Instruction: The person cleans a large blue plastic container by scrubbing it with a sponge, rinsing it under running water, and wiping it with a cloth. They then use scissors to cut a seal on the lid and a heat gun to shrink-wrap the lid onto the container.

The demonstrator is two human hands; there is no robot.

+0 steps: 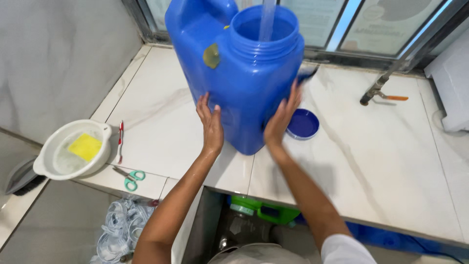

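A big blue plastic jerrycan (244,83) stands on the white tiled counter (391,161), tilted toward me, its wide mouth open. A stream of water (267,17) falls into the mouth from above. My left hand (211,126) is pressed flat against the can's near left side. My right hand (282,116) presses its near right side. The can's blue round lid (303,124) lies on the counter just right of my right hand.
A white bowl (49,161) with a yellow sponge (85,146) sits at the counter's left edge. Beside it lie a red-and-white toothbrush (120,142) and green-handled scissors (131,178). A metal tap with an orange lever (378,93) stands at the back right. A green container (266,211) sits below the counter.
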